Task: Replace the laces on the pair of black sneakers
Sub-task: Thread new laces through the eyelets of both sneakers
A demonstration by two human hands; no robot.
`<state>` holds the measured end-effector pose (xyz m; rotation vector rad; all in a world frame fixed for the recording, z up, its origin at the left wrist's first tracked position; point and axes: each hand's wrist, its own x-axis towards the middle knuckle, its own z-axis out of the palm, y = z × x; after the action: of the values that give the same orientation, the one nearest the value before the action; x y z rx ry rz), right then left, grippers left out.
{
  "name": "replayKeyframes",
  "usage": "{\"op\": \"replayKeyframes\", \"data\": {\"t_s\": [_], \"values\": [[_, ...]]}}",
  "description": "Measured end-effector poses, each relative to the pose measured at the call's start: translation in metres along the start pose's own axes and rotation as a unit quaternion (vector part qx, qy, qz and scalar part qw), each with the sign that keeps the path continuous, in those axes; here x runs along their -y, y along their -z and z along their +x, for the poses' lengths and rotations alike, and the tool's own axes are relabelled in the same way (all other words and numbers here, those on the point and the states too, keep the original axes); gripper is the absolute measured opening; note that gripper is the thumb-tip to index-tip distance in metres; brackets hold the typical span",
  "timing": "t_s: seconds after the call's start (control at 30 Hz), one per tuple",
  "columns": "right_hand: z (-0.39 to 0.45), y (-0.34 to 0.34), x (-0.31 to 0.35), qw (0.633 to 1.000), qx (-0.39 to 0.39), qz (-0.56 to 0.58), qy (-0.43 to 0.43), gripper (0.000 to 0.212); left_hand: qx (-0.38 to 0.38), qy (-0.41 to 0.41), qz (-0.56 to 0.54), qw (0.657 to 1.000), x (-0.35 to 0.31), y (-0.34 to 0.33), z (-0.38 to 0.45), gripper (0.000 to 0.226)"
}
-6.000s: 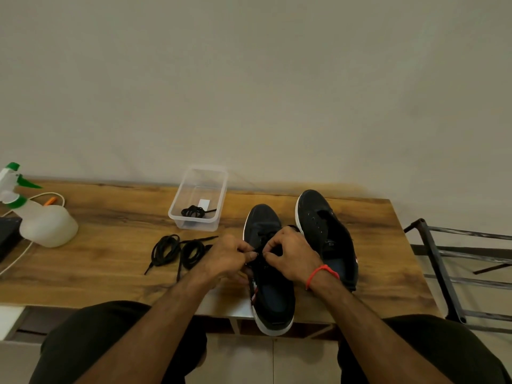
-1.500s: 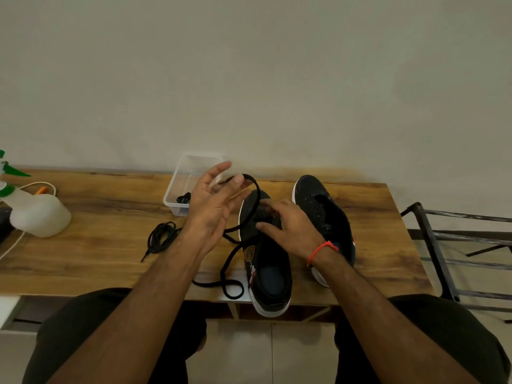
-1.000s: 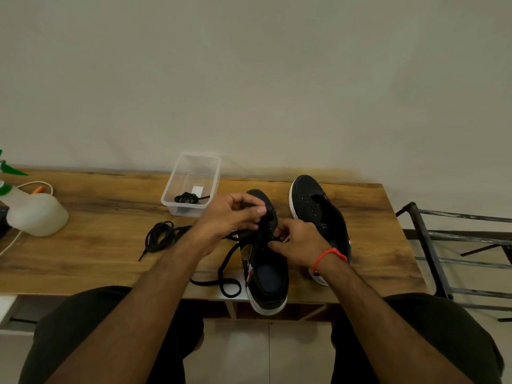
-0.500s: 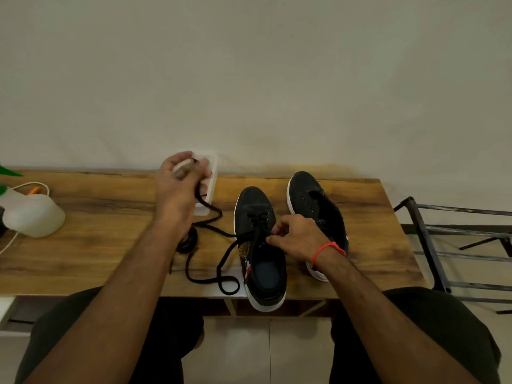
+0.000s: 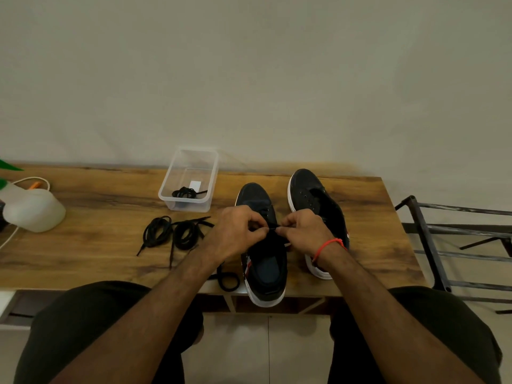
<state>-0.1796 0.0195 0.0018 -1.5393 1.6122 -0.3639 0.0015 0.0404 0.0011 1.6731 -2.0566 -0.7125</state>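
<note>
Black sneakers (image 5: 264, 261), white soles; red wristband (image 5: 328, 245); brown woodgrain table (image 5: 97, 245).

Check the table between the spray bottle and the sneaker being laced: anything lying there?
Yes, in the head view: two coiled black laces lie on the table between the spray bottle and the sneaker.

near sneaker (image 5: 264, 270): black, white sole, toe to 12 o'clock, heel overhanging table edge, black lace (image 5: 273, 228) partly threaded, tail looped at its 9 o'clock | far sneaker (image 5: 315, 206): unlaced, at 2 o'clock | coiled black laces (image 5: 171, 234): at 9 o'clock
</note>
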Motion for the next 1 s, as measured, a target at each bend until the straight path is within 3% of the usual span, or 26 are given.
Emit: {"op": "replayKeyframes", "data": {"t_s": [0.4,0.73,1.0], "values": [[0.0003,0.0016,-0.002,0.998,0.04,0.056,0.003,0.006,-0.013,0.012,0.045,0.999,-0.0028,-0.0075,0.0013,0.015],[0.0024,0.0026,-0.0029,0.996,0.053,0.075,0.007,0.014,-0.007,-0.007,0.079,0.997,-0.0043,-0.01,0.0011,0.015],[0.0049,0.0006,-0.0068,0.997,0.041,0.059,0.025,0.008,-0.028,0.017,0.044,0.998,-0.0005,-0.0053,0.0017,0.014]]}}
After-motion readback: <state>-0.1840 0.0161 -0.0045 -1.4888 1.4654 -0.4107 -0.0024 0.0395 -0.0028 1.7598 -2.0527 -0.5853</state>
